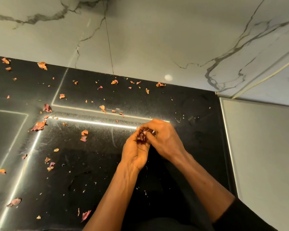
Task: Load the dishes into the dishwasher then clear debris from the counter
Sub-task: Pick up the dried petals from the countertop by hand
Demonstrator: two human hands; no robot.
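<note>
A small clump of petals [141, 137], dark red and dried, is sitting in the middle right of the black counter [157, 100], held between two hands just above the surface. The left hand [135, 152] is cupping it from the near side, palm turned up and fingers curling round it. The right hand [164, 139] is reaching in from the right and arching over the top, its fingers bending down and its tips pinching into the clump. The two hands are touching each other around it.

More debris is lying loose over the counter, mostly to the left of the hands. A pair of petals [84, 135] is lying to the left of the hands, and a larger reddish petal [38, 126] is resting further left. Near the front edge, a pink petal [86, 215] is lying just left of the left forearm, with another dull one [14, 202] at the near left. Along the far edge, an orange petal [160, 84] is sitting against the wall, and another [42, 65] is lying at the far left. Small crumbs and flakes are dotting the surface between them.

A bright strip of reflected light [97, 122] is running across the counter to the left of the hands. A grey marble wall [157, 39] with dark veins is rising behind the counter, and a plain grey panel [260, 147] is bordering it on the right. A black sleeve [240, 217] is covering the right upper arm at the near right.
</note>
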